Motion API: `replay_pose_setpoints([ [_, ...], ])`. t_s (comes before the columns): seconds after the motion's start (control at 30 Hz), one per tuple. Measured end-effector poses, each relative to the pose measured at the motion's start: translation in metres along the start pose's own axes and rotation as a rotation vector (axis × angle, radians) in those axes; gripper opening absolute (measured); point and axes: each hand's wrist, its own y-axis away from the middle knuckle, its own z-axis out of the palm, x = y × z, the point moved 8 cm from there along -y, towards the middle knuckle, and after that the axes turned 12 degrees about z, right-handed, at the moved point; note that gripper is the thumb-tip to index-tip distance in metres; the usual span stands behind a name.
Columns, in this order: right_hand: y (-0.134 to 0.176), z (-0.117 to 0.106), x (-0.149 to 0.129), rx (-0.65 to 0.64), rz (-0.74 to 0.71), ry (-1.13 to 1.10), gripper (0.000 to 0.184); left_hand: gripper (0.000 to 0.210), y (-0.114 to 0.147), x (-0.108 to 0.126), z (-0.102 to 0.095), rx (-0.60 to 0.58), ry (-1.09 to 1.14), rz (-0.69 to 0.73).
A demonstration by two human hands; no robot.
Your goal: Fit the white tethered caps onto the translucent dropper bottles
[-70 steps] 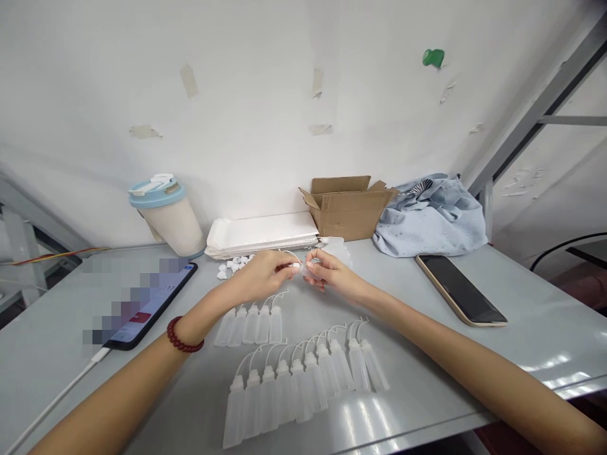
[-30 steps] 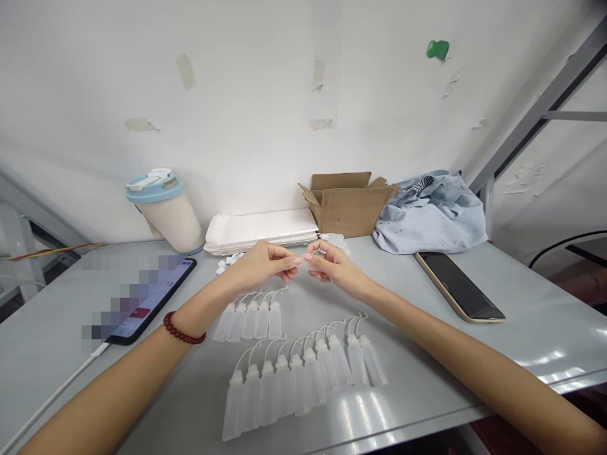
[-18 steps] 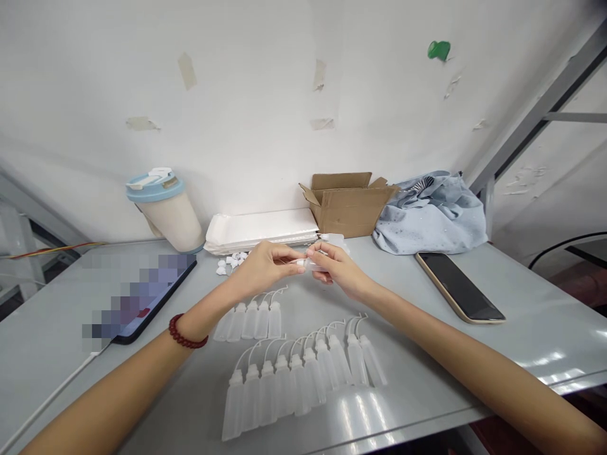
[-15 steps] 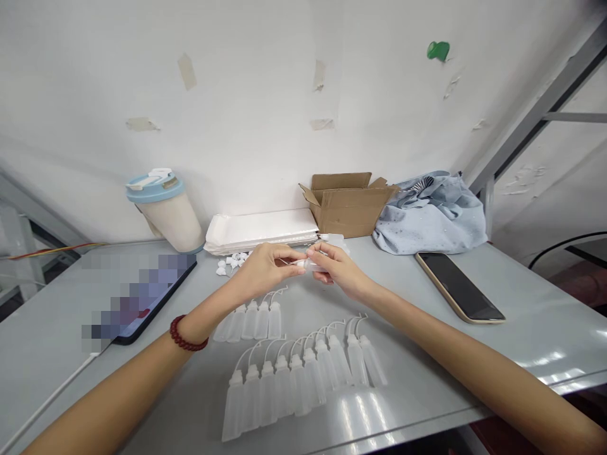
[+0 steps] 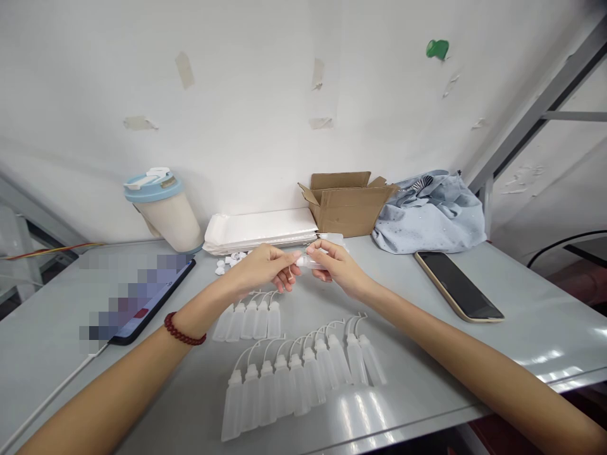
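A small clear plastic squeeze bottle (image 5: 312, 263) lies sideways between my hands, above the middle of the table. My right hand (image 5: 342, 268) closes around its body. Thumb and finger of my left hand (image 5: 263, 270) pinch the white cap (image 5: 300, 260) at its neck, while the other left fingers curl below beside a thin strap. Nearer to me lies a front row of several similar bottles (image 5: 282, 392) with looped straps on their necks. Behind it, below my left hand, is a shorter row of bottles (image 5: 260, 321). Loose white caps (image 5: 232, 259) are heaped left of my left hand.
On the grey table (image 5: 417, 379) stand a tumbler (image 5: 168, 218) and an open cardboard box (image 5: 353, 208), with flat white packets (image 5: 260, 229) between them. Blue cloth (image 5: 431, 215) lies right of the box. A phone (image 5: 458, 285) rests on each side; the left one (image 5: 152, 309) has a cable.
My left fingers have shifted their hold at the bottle's cap and now curl downward, with the strap hanging lower. My right hand keeps its grip on the bottle in nearly the same place.
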Motion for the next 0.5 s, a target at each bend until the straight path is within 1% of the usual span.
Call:
replay_pose_setpoints([
  [0.1, -0.001, -0.001, 0.001, 0.000, 0.000, 0.002, 0.032, 0.039, 0.000, 0.008, 0.001, -0.003, -0.076, 0.069],
  [0.2, -0.002, -0.003, 0.004, 0.006, 0.018, -0.015, 0.031, 0.032, 0.001, 0.020, 0.002, -0.017, -0.227, 0.191],
  [0.3, -0.003, -0.004, 0.006, 0.005, 0.031, -0.033, 0.031, 0.027, 0.003, 0.031, -0.001, 0.022, -0.381, 0.303],
  [0.33, -0.003, -0.004, 0.006, 0.005, 0.034, -0.035, 0.030, 0.027, 0.003, 0.032, -0.002, 0.032, -0.412, 0.316],
  [0.4, -0.003, -0.003, 0.005, 0.003, 0.030, -0.036, 0.031, 0.030, 0.002, 0.028, -0.002, 0.017, -0.417, 0.290],
  [0.5, -0.002, -0.002, 0.003, -0.003, 0.014, -0.031, 0.033, 0.041, -0.001, 0.014, 0.003, -0.049, -0.315, 0.194],
])
